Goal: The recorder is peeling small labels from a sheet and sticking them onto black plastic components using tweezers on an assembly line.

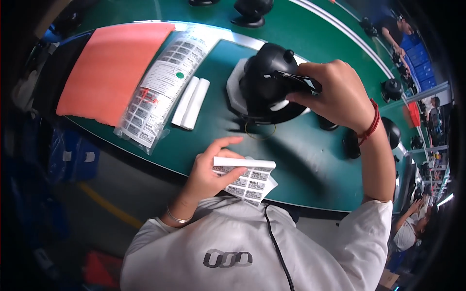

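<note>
My left hand (208, 169) is closed on a sheet of printed labels (252, 182). The sheet's top edge is rolled over, and a loose corner hangs below. Farther out, my right hand (332, 89) is closed around a dark, glossy part of a black rounded device (267, 80). Whether this part is fixed to the device or separate, I cannot tell. The device is tilted, and a pale angular pad (236, 89) shows behind its left side. A thin yellow band (259, 133) lies on the green table just below it.
Two white rolls (191, 103) lie left of the device, beside a clear bag of label sheets (158, 87) and an orange cloth (114, 68). More black devices (252, 9) stand beyond and at the right. Other people work at the far right. A black cable (276, 242) crosses my shirt.
</note>
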Demonstrator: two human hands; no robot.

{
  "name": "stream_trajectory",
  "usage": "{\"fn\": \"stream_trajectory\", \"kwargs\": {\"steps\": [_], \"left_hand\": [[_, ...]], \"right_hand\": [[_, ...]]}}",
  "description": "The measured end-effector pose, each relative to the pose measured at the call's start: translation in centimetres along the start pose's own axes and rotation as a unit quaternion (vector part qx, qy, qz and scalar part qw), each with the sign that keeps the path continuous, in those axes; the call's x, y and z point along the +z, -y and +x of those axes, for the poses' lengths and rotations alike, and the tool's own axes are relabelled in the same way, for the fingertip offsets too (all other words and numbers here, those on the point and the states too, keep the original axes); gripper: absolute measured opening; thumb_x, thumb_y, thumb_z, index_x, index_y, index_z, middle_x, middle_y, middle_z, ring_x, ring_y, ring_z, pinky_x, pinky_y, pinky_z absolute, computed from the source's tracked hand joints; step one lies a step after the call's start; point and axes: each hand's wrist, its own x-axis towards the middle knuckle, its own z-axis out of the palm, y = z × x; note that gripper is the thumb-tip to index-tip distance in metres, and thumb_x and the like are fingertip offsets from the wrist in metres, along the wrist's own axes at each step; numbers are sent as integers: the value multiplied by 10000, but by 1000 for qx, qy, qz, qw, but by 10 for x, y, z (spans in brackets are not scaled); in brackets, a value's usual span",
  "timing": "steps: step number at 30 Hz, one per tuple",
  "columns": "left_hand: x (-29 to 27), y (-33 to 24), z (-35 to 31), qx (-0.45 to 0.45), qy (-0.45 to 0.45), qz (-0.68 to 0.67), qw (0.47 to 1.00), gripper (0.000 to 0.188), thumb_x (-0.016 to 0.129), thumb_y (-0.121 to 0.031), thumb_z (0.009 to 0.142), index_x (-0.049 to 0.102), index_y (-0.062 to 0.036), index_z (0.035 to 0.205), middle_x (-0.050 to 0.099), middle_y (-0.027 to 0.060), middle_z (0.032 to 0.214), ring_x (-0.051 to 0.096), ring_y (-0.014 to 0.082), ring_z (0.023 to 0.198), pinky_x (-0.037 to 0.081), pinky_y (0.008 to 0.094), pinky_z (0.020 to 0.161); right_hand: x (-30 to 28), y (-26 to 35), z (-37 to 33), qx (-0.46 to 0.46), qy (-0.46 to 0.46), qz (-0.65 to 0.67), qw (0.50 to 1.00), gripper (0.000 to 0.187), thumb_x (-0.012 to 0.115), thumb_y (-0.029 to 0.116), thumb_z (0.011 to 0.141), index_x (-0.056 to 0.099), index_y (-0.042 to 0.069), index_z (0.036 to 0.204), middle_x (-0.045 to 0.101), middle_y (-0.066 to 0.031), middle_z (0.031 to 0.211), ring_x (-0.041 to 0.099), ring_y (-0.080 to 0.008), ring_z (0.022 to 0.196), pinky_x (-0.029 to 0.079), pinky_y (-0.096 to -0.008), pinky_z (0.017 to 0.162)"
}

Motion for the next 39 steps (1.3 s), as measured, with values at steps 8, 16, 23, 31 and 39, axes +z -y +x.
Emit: {"fn": "stream_trajectory", "kwargs": {"steps": [8,16,23,31,39], "left_hand": [[-2,-5,-4,8,-4,8,1000,466,721,-6,787,536,-21,1214,711,93,885,688,152,822,537,275,737],[-6,-6,1,-12,21,-3,1000,422,731,-67,794,567,-72,1183,717,85,917,702,186,837,541,291,741],[-7,-6,1,7,9,-6,1000,440,738,-50,780,567,-71,1185,715,87,919,702,207,842,546,303,735],[-8,-4,2,23,5,-2,1000,440,743,-35,773,568,-45,1176,713,95,916,703,194,830,543,288,720],[-7,-7,3,-2,-3,-10,1000,400,739,-58,793,579,-45,1159,715,81,914,694,164,834,539,284,728]], "right_hand": [[-26,-51,62,107,-5,-254,961,193,677,180,731,688,45,869,666,-169,764,658,-354,755,535,-425,661],[92,-243,103,153,123,-492,848,176,557,123,837,730,136,807,705,-54,806,697,-209,783,553,-332,619],[94,-227,114,54,236,-441,864,224,547,234,879,717,129,777,701,-99,778,699,-245,754,534,-349,588],[114,-152,139,29,223,-238,945,532,524,237,833,412,146,1345,669,-190,825,661,-364,781,533,-455,651],[93,-167,154,-8,49,-335,941,287,629,372,834,563,95,869,659,-132,766,660,-327,688,516,-442,557]]}}
